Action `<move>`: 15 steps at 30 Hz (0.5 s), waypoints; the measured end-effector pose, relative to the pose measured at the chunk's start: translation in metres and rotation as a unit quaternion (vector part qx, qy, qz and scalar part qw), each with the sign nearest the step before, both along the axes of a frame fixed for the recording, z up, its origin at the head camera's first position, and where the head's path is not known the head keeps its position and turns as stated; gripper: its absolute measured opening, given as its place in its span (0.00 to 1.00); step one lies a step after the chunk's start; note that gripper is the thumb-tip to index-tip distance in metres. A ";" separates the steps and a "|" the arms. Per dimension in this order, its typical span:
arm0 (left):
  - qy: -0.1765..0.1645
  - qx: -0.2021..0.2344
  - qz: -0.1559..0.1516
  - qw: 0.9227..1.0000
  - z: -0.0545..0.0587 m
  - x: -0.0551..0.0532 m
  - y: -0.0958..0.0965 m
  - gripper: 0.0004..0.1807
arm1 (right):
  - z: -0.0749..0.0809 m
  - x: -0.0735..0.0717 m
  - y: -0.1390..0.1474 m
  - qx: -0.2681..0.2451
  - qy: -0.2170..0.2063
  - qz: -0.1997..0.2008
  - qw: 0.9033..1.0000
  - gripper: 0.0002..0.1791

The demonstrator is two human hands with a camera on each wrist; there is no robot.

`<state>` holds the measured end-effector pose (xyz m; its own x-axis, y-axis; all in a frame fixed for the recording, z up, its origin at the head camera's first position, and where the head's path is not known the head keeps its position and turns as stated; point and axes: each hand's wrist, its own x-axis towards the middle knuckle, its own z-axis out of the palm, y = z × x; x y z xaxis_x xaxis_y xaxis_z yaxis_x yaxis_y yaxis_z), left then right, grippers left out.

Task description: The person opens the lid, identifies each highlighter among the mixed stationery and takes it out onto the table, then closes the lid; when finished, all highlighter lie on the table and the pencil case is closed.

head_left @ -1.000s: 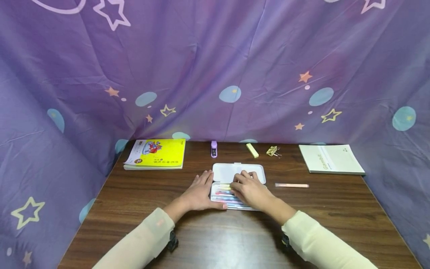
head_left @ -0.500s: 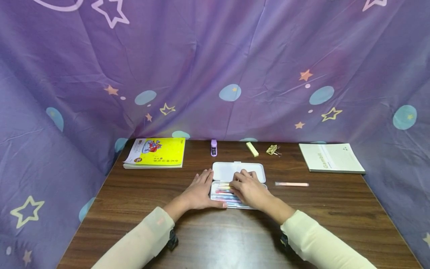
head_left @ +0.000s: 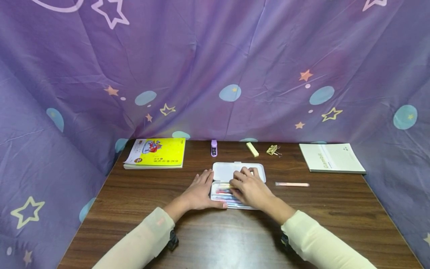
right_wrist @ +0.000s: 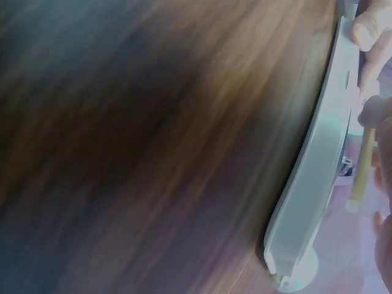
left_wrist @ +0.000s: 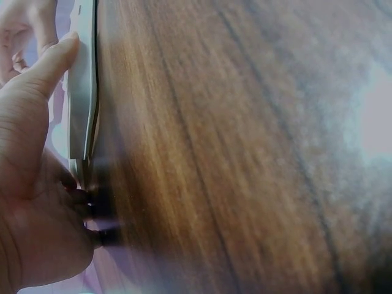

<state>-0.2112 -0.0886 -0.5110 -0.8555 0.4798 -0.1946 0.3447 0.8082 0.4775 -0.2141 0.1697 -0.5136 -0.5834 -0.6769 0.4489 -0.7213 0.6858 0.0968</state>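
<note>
A white pencil case [head_left: 237,172] lies open on the table, lid folded back, with several colored pens [head_left: 235,201] in its tray. My left hand [head_left: 201,192] rests against its left end, fingers straight along the side and thumb [left_wrist: 60,56] on the front edge. Over the tray, my right hand [head_left: 252,188] pinches a yellow pen [right_wrist: 364,171] between thumb and fingers. That pen lies roughly along the case, and the hand hides part of it as well as the tray's right half.
An orange pen [head_left: 292,184] lies right of the case. Behind are a purple correction-tape-like item [head_left: 214,148], a pale yellow block [head_left: 252,149] and gold binder clips [head_left: 272,150]. A yellow-covered book stack [head_left: 158,153] lies back left, a pale notebook [head_left: 330,158] back right.
</note>
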 end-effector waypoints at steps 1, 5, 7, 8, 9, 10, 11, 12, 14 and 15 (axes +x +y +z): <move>0.000 0.001 0.000 1.000 0.000 0.000 0.000 0.79 | 0.000 0.000 0.001 0.004 0.013 0.002 1.000 0.10; -0.001 0.007 0.000 1.000 0.000 0.000 0.000 0.79 | 0.000 -0.002 0.005 0.010 0.057 0.012 0.998 0.12; -0.001 0.008 0.001 1.000 0.000 0.000 0.000 0.78 | 0.000 -0.003 0.008 0.009 0.071 0.015 0.997 0.12; -0.002 0.008 0.001 1.000 0.001 0.001 0.000 0.78 | 0.000 -0.003 0.009 0.008 0.074 0.016 0.997 0.12; -0.002 0.008 0.001 1.000 0.001 0.001 0.000 0.78 | 0.000 -0.004 0.011 0.007 0.077 0.016 0.997 0.12; -0.003 0.007 0.001 1.000 0.001 0.001 0.000 0.78 | 0.000 -0.004 0.012 0.007 0.080 0.016 0.997 0.12; -0.004 0.006 0.001 1.000 0.001 0.001 0.000 0.78 | 0.001 -0.005 0.014 0.006 0.081 0.017 0.997 0.12; -0.004 0.005 0.001 1.000 0.002 0.001 0.000 0.78 | 0.001 -0.005 0.016 0.006 0.082 0.016 0.997 0.12; -0.005 0.003 -0.001 1.000 0.002 0.001 0.000 0.78 | 0.002 -0.006 0.020 0.005 0.081 0.016 0.997 0.11; -0.004 0.004 -0.002 1.000 0.003 0.001 -0.001 0.78 | 0.002 -0.006 0.022 0.006 0.080 0.014 0.997 0.11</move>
<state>-0.2098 -0.0891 -0.5084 -0.8527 0.4838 -0.1971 0.3438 0.8037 0.4857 -0.2197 0.1922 -0.5112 -0.4851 -0.6985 0.5261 -0.7151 0.6631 0.2210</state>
